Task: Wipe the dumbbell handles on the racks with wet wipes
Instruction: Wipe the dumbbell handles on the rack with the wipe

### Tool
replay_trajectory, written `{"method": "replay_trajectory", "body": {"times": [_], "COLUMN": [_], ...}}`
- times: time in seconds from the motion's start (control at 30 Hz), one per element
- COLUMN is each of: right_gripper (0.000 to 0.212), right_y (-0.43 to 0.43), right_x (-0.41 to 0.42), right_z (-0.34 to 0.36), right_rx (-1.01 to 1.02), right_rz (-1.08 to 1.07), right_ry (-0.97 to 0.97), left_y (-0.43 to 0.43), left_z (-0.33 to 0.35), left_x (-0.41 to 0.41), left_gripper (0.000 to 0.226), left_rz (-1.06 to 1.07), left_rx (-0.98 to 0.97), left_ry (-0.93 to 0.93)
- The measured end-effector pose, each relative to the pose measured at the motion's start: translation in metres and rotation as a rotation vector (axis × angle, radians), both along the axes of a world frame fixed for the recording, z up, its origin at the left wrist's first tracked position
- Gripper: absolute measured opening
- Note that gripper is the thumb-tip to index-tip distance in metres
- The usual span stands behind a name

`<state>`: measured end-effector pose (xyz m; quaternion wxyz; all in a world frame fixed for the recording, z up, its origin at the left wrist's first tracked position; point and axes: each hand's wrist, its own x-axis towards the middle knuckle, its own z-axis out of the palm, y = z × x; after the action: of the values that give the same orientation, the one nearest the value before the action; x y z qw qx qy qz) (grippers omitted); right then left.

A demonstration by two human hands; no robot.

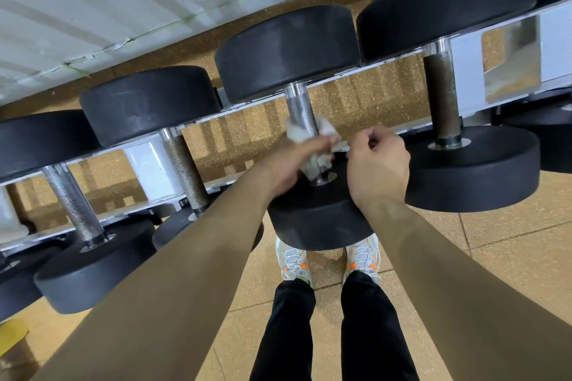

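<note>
- The wet wipe [293, 132] is wrapped round the near end of the knurled handle [301, 111] of the middle dumbbell [288, 52], just above the rack's [148, 161] front rail.
- Your left hand [291, 164] grips the wipe against the handle.
- Your right hand [379, 164] is just beside it with its fingers curled; you cannot tell whether it pinches the wipe.
- Neighbouring dumbbells [470, 167] lie across the rack's rails on both sides.
- Your shoes [292, 260] stand below the front rail.
</note>
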<state>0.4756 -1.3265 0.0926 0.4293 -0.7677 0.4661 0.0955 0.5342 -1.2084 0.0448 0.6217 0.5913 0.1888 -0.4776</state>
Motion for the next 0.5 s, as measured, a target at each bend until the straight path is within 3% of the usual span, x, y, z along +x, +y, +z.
{"method": "replay_trajectory", "body": {"times": [0.1,0.27,0.37,0.43,0.5], "right_gripper": [0.023,0.022,0.022,0.023,0.023], "right_y": [0.000,-0.001,-0.001,-0.001,-0.001], "right_x": [0.000,0.000,-0.001,-0.001,-0.001], "right_z": [-0.001,-0.001,0.001,0.002,0.000], "right_rx": [0.003,-0.004,-0.005,0.006,0.006], "right_rz": [0.000,-0.001,-0.004,-0.003,0.008], "right_ry": [0.005,0.001,-0.002,-0.012,-0.010], "left_y": [0.010,-0.003,-0.023,-0.026,-0.014], "left_z": [-0.006,0.017,0.038,0.048,0.052], "left_x": [-0.012,-0.025,-0.025,-0.021,-0.020], "left_gripper": [0.034,0.013,0.023,0.046,0.036], "left_rz": [-0.100,-0.376,-0.348,-0.287,-0.166], "left_rx": [0.045,0.299,0.318,0.270,0.136], "left_ry": [0.008,-0.120,-0.043,0.028,0.068]}}
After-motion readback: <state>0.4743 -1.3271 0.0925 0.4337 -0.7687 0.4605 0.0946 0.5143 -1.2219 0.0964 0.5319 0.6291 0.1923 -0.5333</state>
